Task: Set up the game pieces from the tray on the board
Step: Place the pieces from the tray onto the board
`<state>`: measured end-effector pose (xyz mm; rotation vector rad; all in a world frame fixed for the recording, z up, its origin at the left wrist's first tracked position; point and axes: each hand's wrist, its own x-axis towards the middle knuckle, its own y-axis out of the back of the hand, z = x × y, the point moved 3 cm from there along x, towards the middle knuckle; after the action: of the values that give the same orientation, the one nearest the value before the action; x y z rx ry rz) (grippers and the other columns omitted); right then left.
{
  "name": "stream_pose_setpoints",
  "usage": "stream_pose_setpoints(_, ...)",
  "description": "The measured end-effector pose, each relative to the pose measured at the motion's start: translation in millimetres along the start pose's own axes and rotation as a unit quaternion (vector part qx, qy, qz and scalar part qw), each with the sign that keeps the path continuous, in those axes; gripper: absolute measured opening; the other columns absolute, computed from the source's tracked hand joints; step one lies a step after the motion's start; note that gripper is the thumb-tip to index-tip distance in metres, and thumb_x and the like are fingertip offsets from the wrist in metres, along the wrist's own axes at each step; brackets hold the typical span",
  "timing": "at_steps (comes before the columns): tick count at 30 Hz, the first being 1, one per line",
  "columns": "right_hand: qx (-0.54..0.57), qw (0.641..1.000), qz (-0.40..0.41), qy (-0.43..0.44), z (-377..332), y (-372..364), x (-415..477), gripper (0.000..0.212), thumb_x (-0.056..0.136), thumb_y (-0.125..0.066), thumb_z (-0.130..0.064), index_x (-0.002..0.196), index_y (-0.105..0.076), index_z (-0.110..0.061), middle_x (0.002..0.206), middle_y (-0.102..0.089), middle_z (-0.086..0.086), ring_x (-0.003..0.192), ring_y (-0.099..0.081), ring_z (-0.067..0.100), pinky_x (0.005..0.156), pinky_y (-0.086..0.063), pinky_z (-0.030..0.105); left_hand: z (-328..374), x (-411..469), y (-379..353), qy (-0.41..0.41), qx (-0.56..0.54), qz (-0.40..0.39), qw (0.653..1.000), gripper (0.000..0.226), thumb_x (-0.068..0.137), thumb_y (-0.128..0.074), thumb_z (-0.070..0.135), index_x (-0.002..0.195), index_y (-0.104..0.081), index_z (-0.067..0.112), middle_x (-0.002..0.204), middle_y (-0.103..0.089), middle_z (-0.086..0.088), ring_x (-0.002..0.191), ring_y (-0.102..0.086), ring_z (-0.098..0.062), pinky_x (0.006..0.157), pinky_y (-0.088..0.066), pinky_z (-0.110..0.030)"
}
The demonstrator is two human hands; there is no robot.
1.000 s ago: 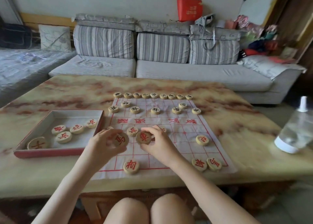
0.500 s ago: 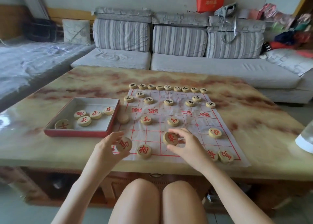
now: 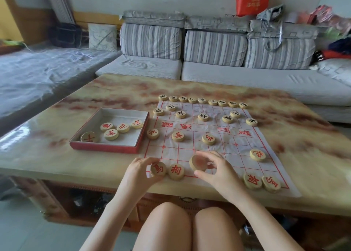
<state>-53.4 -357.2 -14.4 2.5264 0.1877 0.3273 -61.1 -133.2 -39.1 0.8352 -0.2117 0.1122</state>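
Observation:
A white cloth board [image 3: 209,150] with red grid lines lies on the table. Black-lettered wooden discs [image 3: 203,117] fill its far rows. Red-lettered discs stand on the near half, one [image 3: 176,171] on the front row. My left hand [image 3: 139,172] grips a red-lettered disc [image 3: 158,169] at the board's near left corner, just left of that front-row disc. My right hand [image 3: 214,170] holds another disc [image 3: 198,162], tilted and blurred, just above the front row. A red-sided tray [image 3: 106,147] to the left of the board holds several red-lettered discs [image 3: 111,134].
The marble-patterned table [image 3: 307,155] has its front edge close to my knees. Two red discs [image 3: 262,182] sit at the board's near right corner. A grey striped sofa [image 3: 214,51] stands behind the table.
Both hands have moved toward me, carrying their discs down to the board's front row. The left disc now sits beside the front-row disc. The camera has tilted and shifted right.

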Motion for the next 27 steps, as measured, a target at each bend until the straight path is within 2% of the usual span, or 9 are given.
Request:
stream_pose_setpoints(3, -0.001, 1.0, -0.006, 0.002, -3.1, -5.7, 1.0, 0.046, 0.078, -0.071, -0.016, 0.121, -0.057, -0.024, 0.117, -0.054, -0.015, 0.104, -0.052, -0.004, 0.085, -0.038, 0.002, -0.9, -2.4, -1.1, 0.025, 0.019, -0.003, 1.0, 0.051, 0.071, -0.074, 0.033, 0.119, -0.058, 0.03, 0.12, -0.057, 0.004, 0.12, -0.044, -0.016, 0.101, -0.029, -0.03)
stream_pose_setpoints(6, -0.008, 1.0, -0.019, 0.009, -8.5, -15.2, 4.9, 0.045, 0.079, -0.07, -0.018, 0.122, -0.057, -0.025, 0.116, -0.054, -0.014, 0.104, -0.052, -0.004, 0.089, -0.04, 0.006, -3.5, -5.6, 3.3, 0.034, 0.011, -0.005, 0.999, 0.056, 0.071, -0.074, 0.036, 0.123, -0.055, 0.03, 0.124, -0.055, 0.005, 0.125, -0.039, -0.016, 0.103, -0.027, -0.034)
stream_pose_setpoints(9, -0.01, 0.999, -0.038, 0.019, -18.4, -29.7, 14.1, 0.047, 0.08, -0.069, -0.019, 0.124, -0.055, -0.025, 0.117, -0.053, -0.013, 0.102, -0.05, -0.006, 0.085, -0.037, 0.0, -12.0, -11.4, 15.4, 0.044, -0.016, 0.019, 0.999, 0.05, 0.071, -0.074, 0.032, 0.118, -0.059, 0.027, 0.119, -0.059, 0.005, 0.12, -0.045, -0.017, 0.101, -0.035, -0.037)
stream_pose_setpoints(11, -0.012, 0.998, -0.056, 0.031, -28.5, -43.0, 22.2, 0.047, 0.08, -0.068, -0.019, 0.125, -0.053, -0.024, 0.118, -0.052, -0.011, 0.1, -0.049, -0.008, 0.081, -0.033, -0.004, -19.3, -15.8, 26.7, 0.053, -0.024, 0.052, 0.997, 0.043, 0.073, -0.073, 0.027, 0.115, -0.062, 0.024, 0.109, -0.06, 0.009, 0.111, -0.05, -0.016, 0.097, -0.038, -0.033)
stream_pose_setpoints(14, -0.039, 0.995, -0.076, 0.057, -41.2, -66.8, 35.3, 0.05, 0.08, -0.068, -0.023, 0.127, -0.052, -0.022, 0.121, -0.052, -0.007, 0.111, -0.045, 0.001, 0.092, -0.029, 0.006, -31.0, -22.9, 43.6, 0.078, -0.033, 0.088, 0.992, 0.034, 0.078, -0.069, 0.021, 0.112, -0.063, 0.023, 0.099, -0.055, 0.012, 0.097, -0.049, -0.014, 0.09, -0.04, -0.03)
stream_pose_setpoints(17, -0.082, 0.989, -0.097, 0.078, -50.4, -93.0, 45.6, 0.051, 0.08, -0.068, -0.025, 0.128, -0.052, -0.02, 0.121, -0.052, -0.005, 0.117, -0.038, 0.009, 0.099, -0.028, 0.016, -43.6, -29.2, 58.9, 0.099, -0.03, 0.108, 0.989, 0.029, 0.081, -0.065, 0.018, 0.11, -0.065, 0.023, 0.098, -0.056, 0.012, 0.091, -0.046, -0.012, 0.087, -0.041, -0.03)
stream_pose_setpoints(21, -0.138, 0.978, -0.114, 0.103, -56.3, -120.4, 51.4, 0.048, 0.079, -0.068, -0.03, 0.125, -0.054, -0.021, 0.117, -0.054, -0.005, 0.114, -0.036, 0.012, 0.094, -0.028, 0.018, -57.3, -33.7, 73.2, 0.12, -0.028, 0.124, 0.985, 0.027, 0.082, -0.064, 0.014, 0.108, -0.066, 0.023, 0.096, -0.056, 0.013, 0.089, -0.047, -0.012, 0.083, -0.039, -0.026)
stream_pose_setpoints(24, -0.179, 0.97, -0.122, 0.109, -54.5, -130.1, 53.0, 0.048, 0.08, -0.066, -0.037, 0.123, -0.053, -0.023, 0.117, -0.055, -0.006, 0.113, -0.036, 0.014, 0.096, -0.03, 0.022, -66.2, -34.8, 76.6, 0.125, -0.04, 0.13, 0.983, 0.026, 0.083, -0.064, 0.014, 0.107, -0.066, 0.024, 0.098, -0.059, 0.013, 0.089, -0.049, -0.01, 0.082, -0.038, -0.023)
stream_pose_setpoints(27, -0.192, 0.968, -0.125, 0.106, -52.5, -131.3, 52.6, 0.047, 0.081, -0.064, -0.037, 0.124, -0.052, -0.024, 0.118, -0.054, -0.008, 0.113, -0.036, 0.013, 0.098, -0.031, 0.025, -70.2, -33.4, 76.1, 0.125, -0.059, 0.133, 0.981, 0.026, 0.083, -0.064, 0.014, 0.104, -0.066, 0.028, 0.1, -0.06, 0.011, 0.082, -0.05, 0.0, 0.08, -0.037, -0.021)
